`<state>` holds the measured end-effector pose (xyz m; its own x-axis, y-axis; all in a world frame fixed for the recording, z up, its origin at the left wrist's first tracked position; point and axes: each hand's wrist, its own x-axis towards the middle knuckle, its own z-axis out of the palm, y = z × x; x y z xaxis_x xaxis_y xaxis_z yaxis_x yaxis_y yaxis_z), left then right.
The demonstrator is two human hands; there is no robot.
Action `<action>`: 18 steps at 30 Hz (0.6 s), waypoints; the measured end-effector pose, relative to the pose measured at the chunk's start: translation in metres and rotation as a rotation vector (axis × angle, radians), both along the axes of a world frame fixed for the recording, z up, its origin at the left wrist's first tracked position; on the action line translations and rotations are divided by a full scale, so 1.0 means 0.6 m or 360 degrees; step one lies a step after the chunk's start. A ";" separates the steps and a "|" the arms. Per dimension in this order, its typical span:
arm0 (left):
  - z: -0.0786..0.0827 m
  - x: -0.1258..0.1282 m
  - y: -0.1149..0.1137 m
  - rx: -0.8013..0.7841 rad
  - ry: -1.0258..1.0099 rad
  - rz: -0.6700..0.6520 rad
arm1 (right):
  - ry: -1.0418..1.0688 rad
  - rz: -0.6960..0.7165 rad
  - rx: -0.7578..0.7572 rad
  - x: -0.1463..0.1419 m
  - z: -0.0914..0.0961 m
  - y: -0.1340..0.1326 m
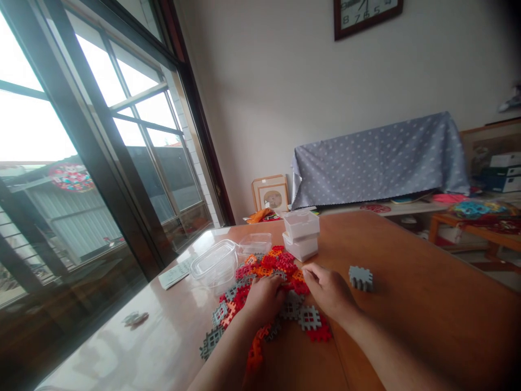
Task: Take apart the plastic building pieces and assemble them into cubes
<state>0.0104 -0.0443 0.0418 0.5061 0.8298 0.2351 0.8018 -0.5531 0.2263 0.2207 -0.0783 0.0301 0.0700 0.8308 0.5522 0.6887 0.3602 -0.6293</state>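
Note:
A heap of flat interlocking plastic tiles in red, orange and grey lies on the wooden table. My left hand rests on the heap with its fingers curled down among the tiles. Just to its right, my right hand reaches into the pile, its fingertips pinched together at a red tile. What either hand holds is hidden. A small grey block of joined tiles stands apart to the right of my right hand.
Two stacked white lidded boxes stand behind the heap. A clear plastic tub and a clear lid sit to the left, with a remote control near the window-side edge. A covered cabinet is beyond.

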 end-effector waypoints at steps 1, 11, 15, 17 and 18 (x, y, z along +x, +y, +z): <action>0.000 -0.003 0.003 0.0013 -0.0037 0.0038 | 0.0005 -0.0004 0.0004 0.002 0.001 0.000; 0.002 -0.008 0.031 0.0280 -0.0291 0.0350 | 0.0369 -0.0237 -0.0019 0.046 0.001 0.027; 0.007 0.024 0.015 0.0113 -0.0172 -0.0065 | 0.0533 -0.0298 -0.0055 0.064 -0.006 0.039; 0.003 0.038 0.008 0.0056 -0.0121 -0.0250 | 0.0549 -0.0300 -0.0066 0.067 -0.008 0.042; 0.000 0.043 0.007 0.0038 -0.0094 -0.0307 | 0.0550 -0.0296 -0.0073 0.067 -0.008 0.042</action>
